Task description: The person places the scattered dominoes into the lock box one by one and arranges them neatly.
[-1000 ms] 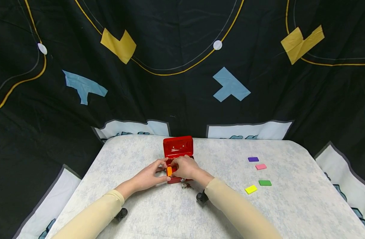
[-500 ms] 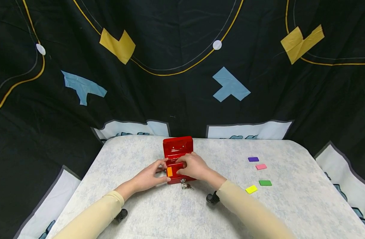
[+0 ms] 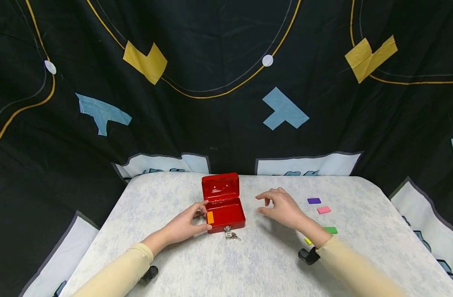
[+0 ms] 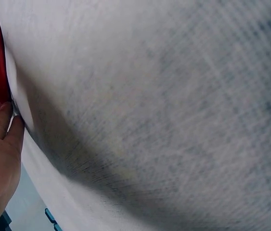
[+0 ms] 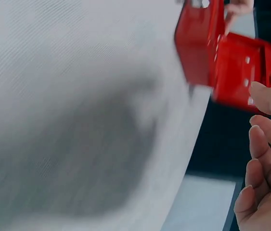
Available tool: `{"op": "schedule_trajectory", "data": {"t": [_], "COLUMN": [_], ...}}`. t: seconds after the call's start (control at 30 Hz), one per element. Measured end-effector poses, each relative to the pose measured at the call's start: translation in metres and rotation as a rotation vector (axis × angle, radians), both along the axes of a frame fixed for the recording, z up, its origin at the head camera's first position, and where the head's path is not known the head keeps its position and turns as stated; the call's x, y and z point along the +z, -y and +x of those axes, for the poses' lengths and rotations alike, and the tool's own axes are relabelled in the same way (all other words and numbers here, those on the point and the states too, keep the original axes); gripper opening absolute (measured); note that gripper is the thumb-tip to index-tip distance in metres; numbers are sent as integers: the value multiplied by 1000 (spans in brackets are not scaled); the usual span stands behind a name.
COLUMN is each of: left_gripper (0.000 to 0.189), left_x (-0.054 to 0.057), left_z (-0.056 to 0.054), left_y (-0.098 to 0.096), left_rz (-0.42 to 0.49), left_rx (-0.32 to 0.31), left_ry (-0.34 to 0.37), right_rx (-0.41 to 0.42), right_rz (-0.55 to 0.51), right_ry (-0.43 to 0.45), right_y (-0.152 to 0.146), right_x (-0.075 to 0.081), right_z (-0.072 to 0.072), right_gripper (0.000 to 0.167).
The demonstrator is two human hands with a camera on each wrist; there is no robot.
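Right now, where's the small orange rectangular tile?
In the head view the small orange rectangular tile sits at the left end of the open red metal box at table centre, with the left hand holding it against the box's side.

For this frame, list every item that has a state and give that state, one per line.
red box: lid up, open, on the table.
keys: hanging at the box's front lock.
orange tile: at the box's left end, by the left hand's fingers.
left hand: grip on the box's left end.
right hand: open, above the table, touching nothing.
purple tile, pink tile, green tile: flat on the table.
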State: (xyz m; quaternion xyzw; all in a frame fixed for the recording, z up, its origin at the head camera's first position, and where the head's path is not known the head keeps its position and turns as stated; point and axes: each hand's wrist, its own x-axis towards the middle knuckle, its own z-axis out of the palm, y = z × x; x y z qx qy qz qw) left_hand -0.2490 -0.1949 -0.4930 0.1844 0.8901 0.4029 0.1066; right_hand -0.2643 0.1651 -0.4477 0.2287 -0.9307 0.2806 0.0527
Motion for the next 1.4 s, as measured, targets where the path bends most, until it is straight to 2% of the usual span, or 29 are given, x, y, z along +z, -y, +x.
{"op": "schedule_trajectory", "data": {"t": [0.17, 0.4, 0.63, 0.83, 1.07, 1.23, 1.4], "left_gripper": [47, 48, 48, 49, 47, 47, 47], "left_x": [-1, 0, 0, -4, -3, -3, -2], "left_z": [0, 1, 0, 0, 0, 2, 0], "left_y": [0, -1, 0, 0, 0, 0, -1], "left_rz": [-2, -5, -10, -17, -14, 1, 4], "left_rx": [8, 17, 16, 17, 17, 11, 13], "left_ry": [-6, -6, -11, -18, -12, 10, 2], "right_rx": [-75, -239, -376, -442, -537, -579, -601], "right_rz": [7, 47, 105, 172, 230, 250, 258], "right_ry": [4, 30, 80, 124, 197, 237, 245], "right_y": [-49, -112, -152, -159, -154, -147, -142], "right_x": [-7, -15, -24, -31, -38, -41, -40], "right_z": [8, 12, 9, 4, -10, -17, -22], "right_gripper": [34, 42, 52, 61, 70, 73, 72]}}
